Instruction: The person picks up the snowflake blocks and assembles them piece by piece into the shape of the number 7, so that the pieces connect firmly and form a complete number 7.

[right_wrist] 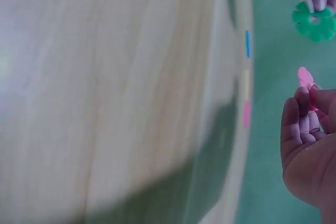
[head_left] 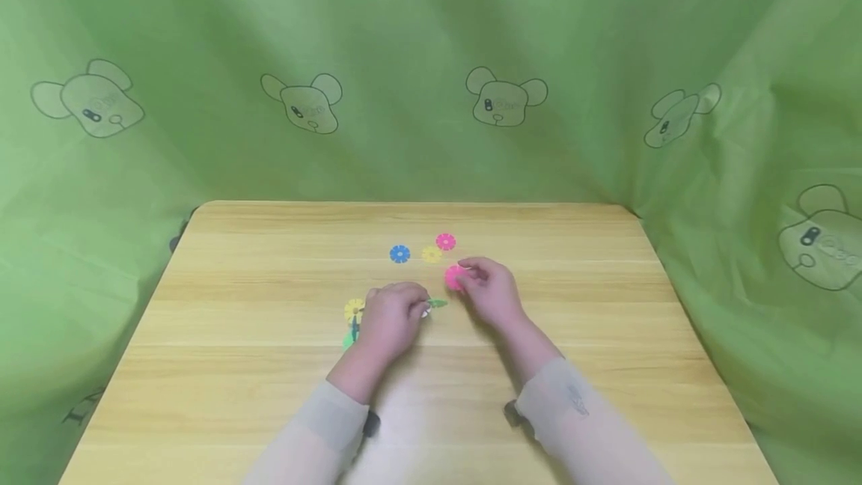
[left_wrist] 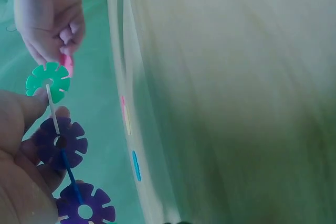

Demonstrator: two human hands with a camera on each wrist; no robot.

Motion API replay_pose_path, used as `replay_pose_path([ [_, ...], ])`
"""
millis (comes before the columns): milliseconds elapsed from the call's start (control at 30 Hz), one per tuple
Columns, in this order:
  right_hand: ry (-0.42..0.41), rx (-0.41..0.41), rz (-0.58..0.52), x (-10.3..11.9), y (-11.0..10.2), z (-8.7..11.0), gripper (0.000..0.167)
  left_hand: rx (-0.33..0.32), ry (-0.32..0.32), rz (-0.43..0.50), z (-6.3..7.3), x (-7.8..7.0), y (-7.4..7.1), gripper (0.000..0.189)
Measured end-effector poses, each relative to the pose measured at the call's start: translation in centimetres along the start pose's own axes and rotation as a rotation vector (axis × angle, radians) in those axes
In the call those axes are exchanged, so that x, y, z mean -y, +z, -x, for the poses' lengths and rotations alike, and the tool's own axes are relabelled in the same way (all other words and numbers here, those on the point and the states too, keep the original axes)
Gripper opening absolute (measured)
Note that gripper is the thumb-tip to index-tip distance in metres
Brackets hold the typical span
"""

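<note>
My left hand point(head_left: 393, 316) grips a chain of notched plastic building discs slotted into each other. In the left wrist view the chain shows a green disc point(left_wrist: 35, 81) at its far end, then a white disc point(left_wrist: 53, 113), a purple disc point(left_wrist: 77, 130), a blue disc point(left_wrist: 71, 174) and another purple one. A yellow disc point(head_left: 349, 307) and a lower green disc point(head_left: 348, 340) stick out left of that hand in the head view; the hand hides the middle. Between thumb and fingers my right hand point(head_left: 494, 294) pinches a pink disc point(head_left: 452, 277), just beyond the chain's green end.
On the wooden table point(head_left: 572, 253), past both hands, lie a blue disc point(head_left: 393, 254), a pale yellow disc point(head_left: 429, 254) and another pink disc point(head_left: 445, 238). A green curtain point(head_left: 404, 163) printed with bear heads hangs behind the table and along its sides.
</note>
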State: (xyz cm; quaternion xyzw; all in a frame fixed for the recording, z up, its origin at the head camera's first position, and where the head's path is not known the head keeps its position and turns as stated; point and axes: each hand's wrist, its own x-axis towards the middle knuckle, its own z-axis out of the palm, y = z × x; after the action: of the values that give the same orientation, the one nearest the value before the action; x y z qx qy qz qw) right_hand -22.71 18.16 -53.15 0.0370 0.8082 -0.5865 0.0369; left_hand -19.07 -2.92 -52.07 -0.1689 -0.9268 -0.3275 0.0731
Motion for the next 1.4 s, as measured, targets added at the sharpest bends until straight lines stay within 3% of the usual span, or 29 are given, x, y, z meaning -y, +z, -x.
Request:
replay_pose_path([
  [100, -0.001, -0.011, -0.012, 0.5, -0.5, 0.7, 0.033, -0.008, 0.004, 0.001, 0.0, -0.1, -0.1, 0.009],
  [300, -0.04, -0.045, 0.063, 1.4, -1.3, 2.0, 0.031, -0.03, 0.022, 0.0, -0.1, 0.0, -0.1, 0.009],
  [500, -0.004, -0.045, 0.012, 1.6, -1.4, 2.8, 0.03, -0.033, 0.015, 0.003, -0.1, 0.1, 0.0, 0.009],
  [733, 0.032, -0.024, -0.04, 1.5, -1.1, 3.2, 0.028, -0.026, 0.002, 0.018, -0.3, -0.1, -0.2, 0.012],
  [1400, 0.033, 0.022, -0.022, 1.3, -1.0, 3.6, 0.027, -0.03, 0.017, 0.021, -0.3, -0.2, 0.1, 0.01],
])
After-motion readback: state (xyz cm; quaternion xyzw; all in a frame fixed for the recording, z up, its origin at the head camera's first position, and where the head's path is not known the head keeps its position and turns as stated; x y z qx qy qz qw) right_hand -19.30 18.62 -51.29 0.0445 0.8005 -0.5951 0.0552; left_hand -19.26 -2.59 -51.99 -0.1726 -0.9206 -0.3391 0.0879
